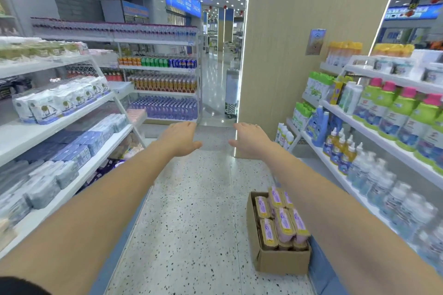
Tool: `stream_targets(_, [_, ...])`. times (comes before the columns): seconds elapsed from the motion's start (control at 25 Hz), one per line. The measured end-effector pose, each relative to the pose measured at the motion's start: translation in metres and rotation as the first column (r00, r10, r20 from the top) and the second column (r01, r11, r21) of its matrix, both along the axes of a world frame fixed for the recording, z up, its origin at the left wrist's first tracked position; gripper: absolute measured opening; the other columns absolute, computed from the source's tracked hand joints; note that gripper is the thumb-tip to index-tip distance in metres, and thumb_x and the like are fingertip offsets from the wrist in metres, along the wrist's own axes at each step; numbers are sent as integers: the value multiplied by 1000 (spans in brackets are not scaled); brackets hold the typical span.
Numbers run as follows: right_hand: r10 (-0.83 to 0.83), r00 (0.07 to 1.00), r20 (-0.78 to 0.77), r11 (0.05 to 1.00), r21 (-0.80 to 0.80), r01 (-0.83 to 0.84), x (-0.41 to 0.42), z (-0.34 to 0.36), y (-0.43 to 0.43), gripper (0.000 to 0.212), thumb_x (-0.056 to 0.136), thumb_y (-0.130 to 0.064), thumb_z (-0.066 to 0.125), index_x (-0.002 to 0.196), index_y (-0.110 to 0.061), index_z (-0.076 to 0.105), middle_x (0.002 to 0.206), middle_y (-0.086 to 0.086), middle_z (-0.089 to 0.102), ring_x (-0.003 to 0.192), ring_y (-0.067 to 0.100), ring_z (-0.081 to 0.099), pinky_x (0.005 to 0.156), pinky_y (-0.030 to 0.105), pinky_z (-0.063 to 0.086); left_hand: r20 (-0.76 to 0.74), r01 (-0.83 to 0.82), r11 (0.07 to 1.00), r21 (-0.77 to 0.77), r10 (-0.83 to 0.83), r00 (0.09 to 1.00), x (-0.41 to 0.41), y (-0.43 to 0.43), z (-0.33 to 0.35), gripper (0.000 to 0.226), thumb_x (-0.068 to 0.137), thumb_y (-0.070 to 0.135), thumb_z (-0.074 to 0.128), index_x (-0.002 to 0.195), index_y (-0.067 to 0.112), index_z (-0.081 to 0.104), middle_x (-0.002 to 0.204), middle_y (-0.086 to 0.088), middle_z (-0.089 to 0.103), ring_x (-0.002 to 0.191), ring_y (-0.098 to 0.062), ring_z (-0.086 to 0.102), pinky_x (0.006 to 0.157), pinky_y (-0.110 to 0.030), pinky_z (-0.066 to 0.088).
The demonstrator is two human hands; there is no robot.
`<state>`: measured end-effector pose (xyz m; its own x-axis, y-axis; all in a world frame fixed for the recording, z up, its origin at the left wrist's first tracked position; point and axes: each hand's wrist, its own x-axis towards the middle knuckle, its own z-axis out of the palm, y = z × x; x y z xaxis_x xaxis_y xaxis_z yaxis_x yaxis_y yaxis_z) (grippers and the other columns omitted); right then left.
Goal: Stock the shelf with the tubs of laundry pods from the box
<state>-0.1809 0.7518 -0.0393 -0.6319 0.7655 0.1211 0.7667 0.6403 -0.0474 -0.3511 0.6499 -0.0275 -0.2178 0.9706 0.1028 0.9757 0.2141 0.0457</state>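
Note:
A cardboard box (268,258) stands on the speckled floor at the foot of the right-hand shelving. Several pink tubs of laundry pods (284,223) with yellow rims and purple labels stand packed inside it. Both my arms stretch straight forward over the aisle, well above and beyond the box. My left hand (179,137) is palm down with fingers apart and holds nothing. My right hand (250,137) mirrors it, empty, fingers apart. The right shelf unit (374,136) carries detergent bottles.
The left shelves (72,112) hold packs of tissue and paper goods. Drink shelves (163,79) stand at the aisle's far end beside a beige wall panel (299,31). Clear and blue bottles (383,189) fill the lower right shelf above the box.

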Motion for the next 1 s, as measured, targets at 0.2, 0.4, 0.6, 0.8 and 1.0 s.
stream_targets(0.2, [26, 1000, 6, 1000, 1, -26, -51, 0, 114, 55, 92, -39, 44, 136, -6, 39, 138, 15, 49, 126, 31, 46, 110, 46, 31, -6, 2, 1000, -4, -2, 1000, -40, 107, -3, 67, 92, 40, 44, 145, 7, 21, 153, -12, 30, 139, -28, 31, 112, -39, 25])
stream_targets(0.4, [16, 1000, 22, 1000, -20, -16, -102, -15, 211, 59, 92, -40, 45, 140, -6, 35, 144, 14, 44, 132, 30, 41, 114, 45, 26, 11, 1, 999, -32, -1, 1000, -94, 209, -20, 68, 91, 40, 47, 145, 6, 23, 153, -12, 30, 139, -28, 31, 113, -40, 25])
stream_targets(0.6, [-72, 997, -13, 997, -8, 72, -162, -25, 318, 56, 92, -40, 44, 136, -6, 40, 140, 14, 48, 128, 29, 45, 112, 45, 28, -46, 85, 995, -53, -87, 995, -162, 332, -23, 68, 91, 40, 48, 144, 6, 26, 151, -11, 32, 137, -28, 33, 113, -42, 26])
stream_targets(0.8, [-224, 974, -33, 975, -7, 224, -193, -16, 427, 55, 92, -39, 44, 136, -7, 40, 140, 14, 47, 128, 31, 45, 109, 43, 29, -80, 206, 978, -17, -207, 975, -213, 467, -2, 66, 91, 40, 48, 144, 6, 26, 149, -12, 36, 135, -29, 36, 112, -43, 27])
stream_targets(1.0, [-405, 914, 5, 913, -39, 405, -166, -28, 521, 56, 92, -39, 43, 135, -3, 39, 140, 18, 46, 126, 33, 45, 104, 42, 31, -104, 335, 941, -41, -338, 935, -203, 582, -18, 62, 91, 38, 46, 141, 6, 31, 146, -13, 39, 135, -28, 35, 114, -44, 19])
